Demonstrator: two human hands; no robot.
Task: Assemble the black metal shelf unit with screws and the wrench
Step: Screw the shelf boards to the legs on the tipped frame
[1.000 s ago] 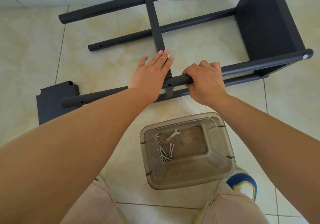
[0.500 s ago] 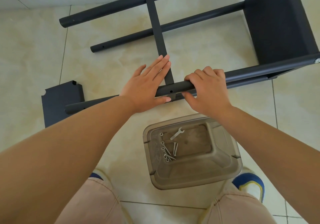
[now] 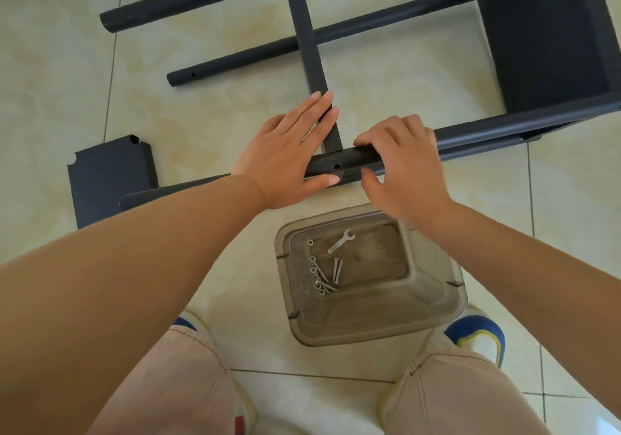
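Black powder-coated metal fills the upper half of my view: the partly built black metal shelf unit (image 3: 551, 38) lies on its side on the glossy cream floor tiles (image 3: 403, 75), its round tubular legs running leftward from a boxy shelf panel at the top right. I see my left hand (image 3: 285, 152) laid flat, fingers straight and together, across the nearest black round leg tube (image 3: 339, 162) and the flat black crossbar (image 3: 307, 41) that meets it, thumb touching the tube's near side. My right hand (image 3: 403, 162) sits just beside it, fingers curled over the top of that same tube and thumb below, gripping it. A small screw hole shows in the tube between the two hands. A loose flat black metal shelf panel (image 3: 107, 179) with notched corners lies on the tiles at the left, partly under the tube's end. Near my knees stands a translucent brown plastic tub (image 3: 447, 293), and inside it lie the small silver flat wrench (image 3: 340, 241) and a cluster of silver screws (image 3: 322, 275), well apart from both hands.
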